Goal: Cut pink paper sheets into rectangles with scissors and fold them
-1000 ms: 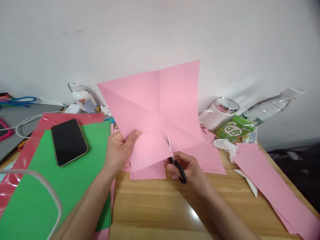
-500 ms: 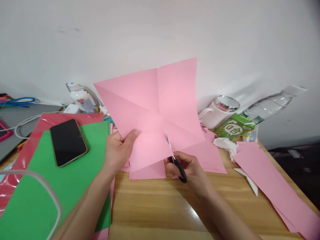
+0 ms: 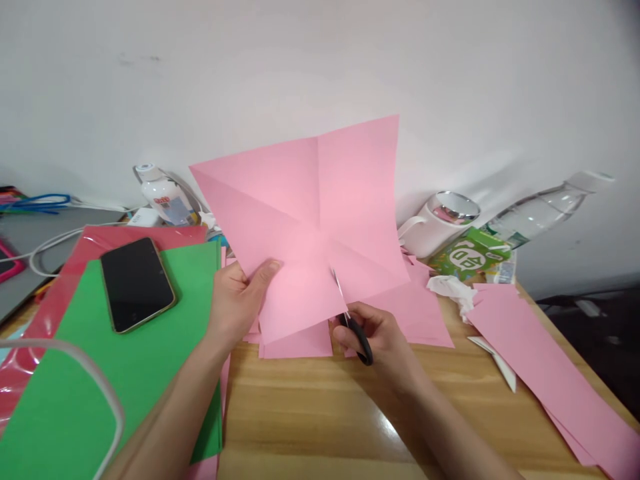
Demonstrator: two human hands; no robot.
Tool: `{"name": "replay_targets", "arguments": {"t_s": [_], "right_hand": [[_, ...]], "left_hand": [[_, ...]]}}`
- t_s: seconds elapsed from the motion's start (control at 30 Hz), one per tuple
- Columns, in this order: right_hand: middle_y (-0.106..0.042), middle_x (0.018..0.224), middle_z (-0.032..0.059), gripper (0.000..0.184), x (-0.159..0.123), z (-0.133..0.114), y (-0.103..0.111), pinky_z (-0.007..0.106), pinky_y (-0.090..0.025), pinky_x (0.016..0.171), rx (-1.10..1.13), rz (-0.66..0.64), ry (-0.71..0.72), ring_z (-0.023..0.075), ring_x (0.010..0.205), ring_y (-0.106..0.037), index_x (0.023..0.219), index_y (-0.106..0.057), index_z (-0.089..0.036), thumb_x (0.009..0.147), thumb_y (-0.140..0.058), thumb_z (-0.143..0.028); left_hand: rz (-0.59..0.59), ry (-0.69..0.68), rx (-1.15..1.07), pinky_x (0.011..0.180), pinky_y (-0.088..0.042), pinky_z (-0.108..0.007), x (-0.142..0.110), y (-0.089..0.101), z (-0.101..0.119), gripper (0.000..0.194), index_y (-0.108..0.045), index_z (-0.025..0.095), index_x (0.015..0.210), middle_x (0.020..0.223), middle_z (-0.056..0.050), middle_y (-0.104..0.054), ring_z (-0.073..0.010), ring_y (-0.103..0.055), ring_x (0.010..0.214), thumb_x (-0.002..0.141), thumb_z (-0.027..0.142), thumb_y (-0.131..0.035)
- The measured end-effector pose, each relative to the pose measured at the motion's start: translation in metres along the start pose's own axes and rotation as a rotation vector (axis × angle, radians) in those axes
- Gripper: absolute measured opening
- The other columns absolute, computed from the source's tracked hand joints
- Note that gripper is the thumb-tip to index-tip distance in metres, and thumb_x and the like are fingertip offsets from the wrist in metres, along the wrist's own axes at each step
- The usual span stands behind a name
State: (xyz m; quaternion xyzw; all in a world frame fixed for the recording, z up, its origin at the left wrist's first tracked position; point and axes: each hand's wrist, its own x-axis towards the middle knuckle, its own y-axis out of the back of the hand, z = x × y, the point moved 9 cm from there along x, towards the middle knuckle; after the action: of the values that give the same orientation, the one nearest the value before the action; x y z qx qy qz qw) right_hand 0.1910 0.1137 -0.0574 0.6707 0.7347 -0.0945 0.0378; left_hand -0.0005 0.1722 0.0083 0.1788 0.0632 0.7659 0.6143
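Observation:
A creased sheet of pink paper (image 3: pixel 295 193) is held up over the table, tilted toward me. My left hand (image 3: pixel 240 297) pinches its lower left edge, thumb on the front face; the other fingers are behind it. My right hand (image 3: pixel 377 333) is closed round the black handles of a pair of scissors (image 3: pixel 359 340). Their blades reach up into a slit that runs from the sheet's lower edge toward its middle. More pink paper pieces (image 3: pixel 430 320) lie on the table beneath the sheet.
On the left, a phone (image 3: pixel 137 285) rests on green paper (image 3: pixel 125 387), near a white bottle (image 3: pixel 167 197). At the right stand a mug (image 3: pixel 435 223), a green box (image 3: pixel 467 257) and a tilted clear bottle (image 3: pixel 540 210). Pink strips (image 3: pixel 545 373) line the table's right edge.
The upper right corner of the pink sheet has shifted slightly to the right. Both hands and the scissors stay almost in place.

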Motion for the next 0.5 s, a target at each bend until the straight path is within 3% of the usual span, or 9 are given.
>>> {"name": "replay_targets", "arguments": {"t_s": [0.2,0.5], "right_hand": [[-0.054,0.063,0.0005,0.025,-0.0009,-0.0005,0.0028,0.025,-0.041,0.053,0.02,0.04,-0.024,0.0123,0.056,-0.048,0.075,-0.057,-0.016,0.063,-0.072,-0.032],[-0.053,0.055,-0.0013,0.025,0.001,-0.0013,0.0014,0.025,-0.038,0.051,-0.002,0.013,-0.021,0.0113,0.051,-0.045,0.065,-0.054,-0.017,0.063,-0.072,-0.034]], "left_hand": [[-0.052,0.011,0.004,0.041,-0.03,-0.02,-0.0026,-0.0077,-0.0017,0.033,-0.05,0.016,0.047,0.048,0.005,-0.043,-0.0083,-0.039,0.048,0.07,0.036,-0.062],[-0.057,0.023,-0.033,0.04,-0.029,-0.019,-0.0039,-0.009,-0.0008,0.035,-0.047,0.016,0.046,0.048,0.005,-0.042,-0.0079,-0.038,0.047,0.07,0.036,-0.062]]}}
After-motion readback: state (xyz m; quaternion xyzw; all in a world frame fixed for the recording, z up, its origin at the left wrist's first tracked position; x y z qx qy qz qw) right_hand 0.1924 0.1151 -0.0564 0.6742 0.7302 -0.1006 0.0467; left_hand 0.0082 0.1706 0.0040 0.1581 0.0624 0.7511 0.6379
